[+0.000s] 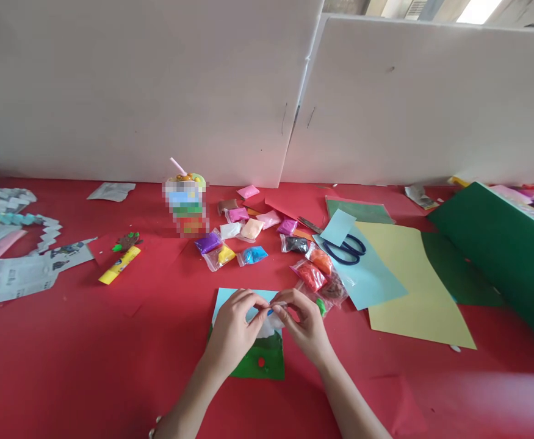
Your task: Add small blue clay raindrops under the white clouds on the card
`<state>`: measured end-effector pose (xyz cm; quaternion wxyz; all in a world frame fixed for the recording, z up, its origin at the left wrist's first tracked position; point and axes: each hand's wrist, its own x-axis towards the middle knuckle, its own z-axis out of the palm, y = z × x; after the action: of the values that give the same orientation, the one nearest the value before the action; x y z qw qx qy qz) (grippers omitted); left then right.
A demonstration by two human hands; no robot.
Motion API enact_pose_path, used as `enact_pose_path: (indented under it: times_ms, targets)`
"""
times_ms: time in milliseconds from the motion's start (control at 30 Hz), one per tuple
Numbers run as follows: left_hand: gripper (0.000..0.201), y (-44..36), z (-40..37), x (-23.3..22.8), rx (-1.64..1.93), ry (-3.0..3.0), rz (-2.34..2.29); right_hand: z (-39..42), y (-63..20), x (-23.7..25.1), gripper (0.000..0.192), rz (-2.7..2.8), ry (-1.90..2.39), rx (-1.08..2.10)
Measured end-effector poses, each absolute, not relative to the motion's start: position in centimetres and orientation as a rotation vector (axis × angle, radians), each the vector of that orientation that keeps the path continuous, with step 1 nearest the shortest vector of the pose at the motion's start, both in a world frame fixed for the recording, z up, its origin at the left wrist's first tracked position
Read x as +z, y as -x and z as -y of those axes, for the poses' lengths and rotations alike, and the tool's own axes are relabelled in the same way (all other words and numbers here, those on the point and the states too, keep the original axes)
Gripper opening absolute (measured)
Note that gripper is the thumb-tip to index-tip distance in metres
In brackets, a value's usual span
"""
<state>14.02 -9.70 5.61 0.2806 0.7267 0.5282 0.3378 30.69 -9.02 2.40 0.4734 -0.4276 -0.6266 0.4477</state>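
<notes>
While pinched by hands: clay bit, crosswise.

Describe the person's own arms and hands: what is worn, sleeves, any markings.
Both forearms are bare, with no sleeves in view. The left hand and right hand wear no gloves, and no rings show. At the left wrist, by the bottom edge, sits a bracelet of pale beads, only partly in view. No watch, tattoos or other markings show.

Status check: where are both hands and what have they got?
Left hand and right hand together, pinching a small blue bit. Over the blue-and-green card. Clay packets just beyond the right hand.
</notes>
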Motion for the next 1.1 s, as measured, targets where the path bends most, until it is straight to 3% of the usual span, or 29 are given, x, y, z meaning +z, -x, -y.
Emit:
enact_pose_path:
  times_ms: [233, 333, 433, 600, 733, 933, 1100]
  targets:
    - [0.006, -13.4, 7.1, 5.0, 0.881, -2.002, -1.395, 8.5, -31.2, 2.5, 0.022, 1.583, 1.191, 0.897]
    - [0.027, -12.4, 4.1, 3.9, 0.984, -2.124, -1.678, 8.0, -31.9, 1.8, 0.023, 1.563, 1.392, 0.655]
    - [0.046, -12.0, 1.6, 2.7, 0.799, -2.224, -1.973, 7.5, -32.3, 0.7, 0.028, 1.543, 1.528, 0.348]
    - [0.032, -13.0, 0.7, 1.5, 0.697, -2.359, -1.894, 7.7, -31.5, 0.3, 0.049, 1.593, 1.505, 0.110]
    - [0.029, -13.5, 2.1, 2.2, 0.936, -2.411, -1.746, 8.2, -30.8, 0.7, 0.047, 1.573, 1.368, 0.306]
    - [0.029, -14.8, 5.2, 4.3, 1.351, -2.566, -1.336, 8.7, -30.6, -0.2, 0.060, 1.187, 1.038, 1.111]
    - [0.015, -15.4, 6.0, 4.5, 1.381, -2.534, -1.099, 8.5, -30.5, -1.0, 0.040, 0.859, 1.067, 1.299]
